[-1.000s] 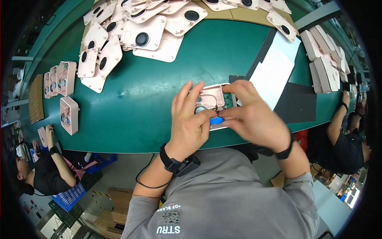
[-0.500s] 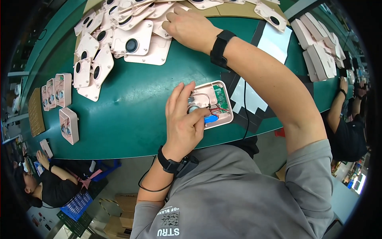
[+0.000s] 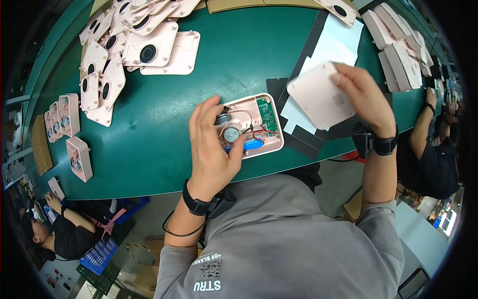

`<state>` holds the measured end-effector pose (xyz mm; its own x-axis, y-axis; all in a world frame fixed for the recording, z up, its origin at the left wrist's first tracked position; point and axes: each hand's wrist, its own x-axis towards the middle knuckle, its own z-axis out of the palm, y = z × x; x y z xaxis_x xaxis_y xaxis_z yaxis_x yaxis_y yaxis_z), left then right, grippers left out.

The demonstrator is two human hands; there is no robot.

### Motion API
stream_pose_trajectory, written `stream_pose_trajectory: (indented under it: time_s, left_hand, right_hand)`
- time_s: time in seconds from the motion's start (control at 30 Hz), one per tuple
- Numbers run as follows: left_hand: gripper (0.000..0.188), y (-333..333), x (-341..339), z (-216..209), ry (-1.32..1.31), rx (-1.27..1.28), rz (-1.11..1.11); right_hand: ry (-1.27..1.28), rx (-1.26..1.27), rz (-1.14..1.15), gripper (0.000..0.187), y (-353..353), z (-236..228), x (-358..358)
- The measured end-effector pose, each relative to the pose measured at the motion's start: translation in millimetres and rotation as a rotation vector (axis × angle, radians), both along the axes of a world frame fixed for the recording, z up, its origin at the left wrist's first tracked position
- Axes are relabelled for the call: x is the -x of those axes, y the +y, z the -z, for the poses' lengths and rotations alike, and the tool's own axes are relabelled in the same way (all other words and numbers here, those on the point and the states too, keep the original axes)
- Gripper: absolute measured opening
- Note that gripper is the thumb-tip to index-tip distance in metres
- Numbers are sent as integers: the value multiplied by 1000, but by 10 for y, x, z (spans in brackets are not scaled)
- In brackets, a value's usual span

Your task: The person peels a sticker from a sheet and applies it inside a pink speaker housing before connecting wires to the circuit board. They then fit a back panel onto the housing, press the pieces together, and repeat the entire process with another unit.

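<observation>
Evidently, in the head view, the left hand (image 3: 211, 144) is half open, curved over the left end of an open pale pink housing (image 3: 280, 144), its thumb beside a blue cylindrical battery (image 3: 254, 144). The housing lies near the near edge of the green worktable (image 3: 149, 159), at about its middle. Inside it, a green circuit board (image 3: 269, 117) fills the right end, with red and black wires next to it and a round silver component (image 3: 231, 134) toward the left. The right hand (image 3: 363, 92) pinches a pale pink cover panel (image 3: 318, 94) at one corner, thumb on top, the other fingers largely hidden; the panel is over white sheets (image 3: 338, 42). Similar panels (image 3: 149, 45) with black rings pile up at the worktable's far left corner; open housings (image 3: 77, 157) stand along its left edge, and pink cases (image 3: 404, 67) are stacked by its right edge.
</observation>
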<state>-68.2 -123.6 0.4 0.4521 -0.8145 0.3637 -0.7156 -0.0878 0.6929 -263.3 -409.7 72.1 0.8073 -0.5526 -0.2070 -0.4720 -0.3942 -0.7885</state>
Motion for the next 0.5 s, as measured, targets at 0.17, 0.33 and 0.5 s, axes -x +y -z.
stream_pose_trajectory:
  time_s: [0.17, 0.33, 0.5]
  left_hand:
    - [81, 29, -15, 14, 4, -61, 38]
    - [82, 75, 97, 48, 85, -27, 15]
    - [86, 47, 87, 53, 136, 46, 47]
  right_hand:
    - [75, 460, 84, 30, 55, 444, 20]
    - [-24, 426, 186, 28, 95, 500, 97]
    - [-46, 8, 277, 28, -36, 474, 276]
